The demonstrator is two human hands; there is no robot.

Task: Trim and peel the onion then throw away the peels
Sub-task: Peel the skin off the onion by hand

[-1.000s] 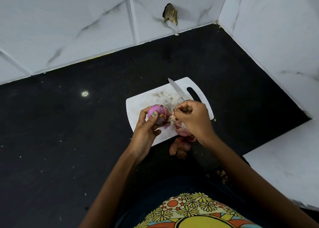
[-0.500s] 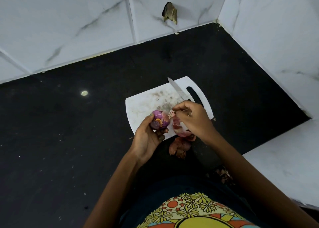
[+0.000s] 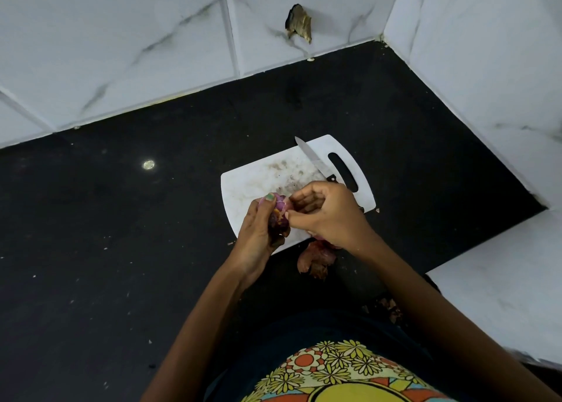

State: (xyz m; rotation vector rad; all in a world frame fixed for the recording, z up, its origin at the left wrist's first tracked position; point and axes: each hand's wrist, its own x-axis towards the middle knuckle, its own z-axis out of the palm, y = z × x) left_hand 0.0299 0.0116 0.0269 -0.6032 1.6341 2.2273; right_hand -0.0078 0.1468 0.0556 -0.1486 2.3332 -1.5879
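Note:
A small purple onion [image 3: 279, 211] is held in my left hand [image 3: 258, 234] above the near edge of the white cutting board [image 3: 258, 185]. My right hand [image 3: 327, 213] touches the onion's right side, with thumb and fingertips pinched on its skin. A knife [image 3: 313, 159] lies on the board behind my right hand, blade pointing away, its handle partly hidden by that hand. A heap of brown-red peels [image 3: 316, 260] lies on the black counter [image 3: 121, 249] just in front of the board.
White marble-look tiled walls close the counter at the back and right. A white ledge [image 3: 501, 280] sits at the right, with small peel scraps [image 3: 390, 307] on the counter near it. A hole [image 3: 299, 23] breaks the back wall tile.
My left hand has turned the onion and drawn it a little nearer. My right hand has let a strip of peel go and come back onto the onion's side.

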